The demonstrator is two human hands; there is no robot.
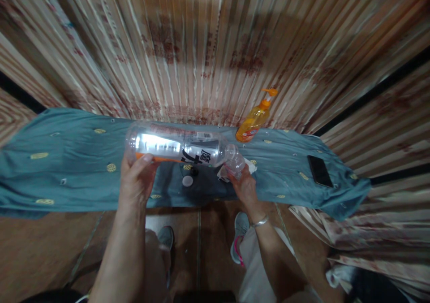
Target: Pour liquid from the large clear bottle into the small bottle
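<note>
A large clear plastic bottle lies sideways in the air above the cloth-covered table, with silver, orange and black print on its side. Around its wide left end my left hand is closed, thumb along the lower side. My right hand grips the narrow clear end at the right, its fingertips partly hidden. Just behind that hand, a crumpled white tissue rests on the cloth. Below the bottle are a small white round disc and a small dark round piece, which I cannot identify.
An orange pump bottle stands at the table's back edge, right of the middle. A black phone lies near the right end. The teal patterned tablecloth covers the long narrow table. Patterned curtains hang behind it.
</note>
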